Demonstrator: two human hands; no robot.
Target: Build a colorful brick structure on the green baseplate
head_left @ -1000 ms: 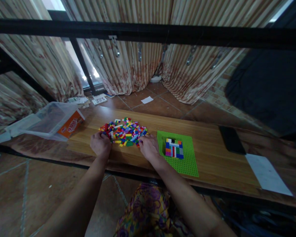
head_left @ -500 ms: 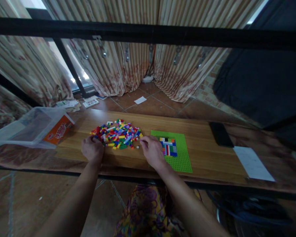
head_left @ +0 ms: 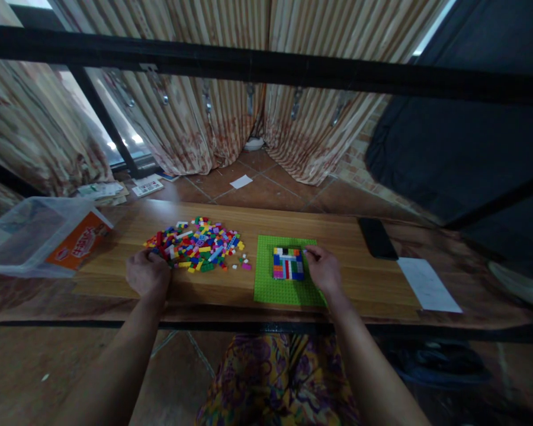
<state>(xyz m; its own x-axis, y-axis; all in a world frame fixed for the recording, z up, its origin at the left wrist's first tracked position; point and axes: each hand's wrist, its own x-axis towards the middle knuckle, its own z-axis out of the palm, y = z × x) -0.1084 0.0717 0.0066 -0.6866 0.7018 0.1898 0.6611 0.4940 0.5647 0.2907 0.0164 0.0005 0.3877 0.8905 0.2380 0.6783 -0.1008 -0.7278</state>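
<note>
A heap of small colourful toy bricks [head_left: 204,245] lies on the wooden board. My left hand [head_left: 148,273] rests at its left edge with curled fingers beside some red bricks; whatever the fingers hold is hidden. On a green studded baseplate [head_left: 266,290], a square patchwork of bricks [head_left: 288,264] in blue, white, red, orange and other colours is fixed. Just right of this patchwork, over the plate's right side, is my right hand [head_left: 323,269]. Its thumb and fingertips are pinched together, and what sits between them is too small to make out.
A clear plastic bin [head_left: 39,236] with an orange label stands at the far left. Right of the baseplate lie a black phone [head_left: 377,238] and a white paper sheet [head_left: 430,284]. A dark metal bar [head_left: 266,68] crosses in front of the curtains.
My right hand has moved right, from beside the heap across the patchwork to its right side. A pink brick shows near the heap's right edge. My left hand stays at the heap.
</note>
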